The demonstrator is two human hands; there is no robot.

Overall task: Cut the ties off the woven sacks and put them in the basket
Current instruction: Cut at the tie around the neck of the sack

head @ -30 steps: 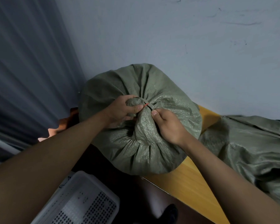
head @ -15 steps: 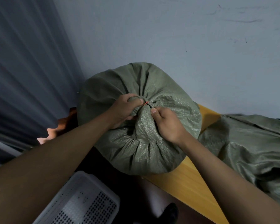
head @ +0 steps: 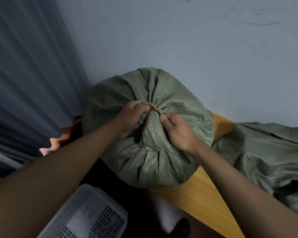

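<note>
Down by the floor, the white basket (head: 86,219) is sitting unmoved. Above it, on the yellow surface (head: 201,194), both hands are still working the green sack (head: 153,152): the left hand (head: 127,117) is keeping its grip clenched on the bunched neck, the right hand (head: 177,129) pinching fabric beside the red tie (head: 154,109), barely shifted. A second sack (head: 265,155) is lying rightward.

Over the corner of the yellow table (head: 199,191), the left hand (head: 127,119) grips the gathered neck of a full green woven sack (head: 155,157) beside its red tie (head: 154,109), the right hand (head: 177,129) pinches the cloth just opposite, a second sack (head: 265,155) slumps alongside, and a white basket (head: 93,217) sits below.
</note>
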